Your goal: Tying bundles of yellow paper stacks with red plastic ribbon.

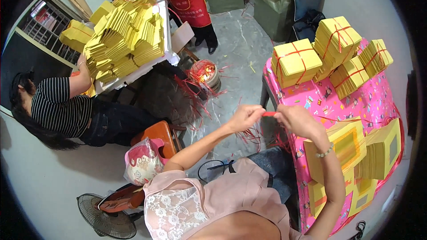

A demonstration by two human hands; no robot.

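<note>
My left hand is closed in a pinch on one end of a short stretch of red plastic ribbon. The other end of that stretch is pinched in my right hand, beside the left edge of the pink table. Below my right wrist lie yellow paper stacks, some with gold or silver squares on top. Beyond my hands, a yellow paper bundle tied crosswise with red ribbon sits on the pink cloth, next to several more tied bundles.
A table at the back left carries a large heap of yellow paper. One person sits beside it; another, in a red apron, stands behind. On the floor are a basket with red ribbon scraps and a fan.
</note>
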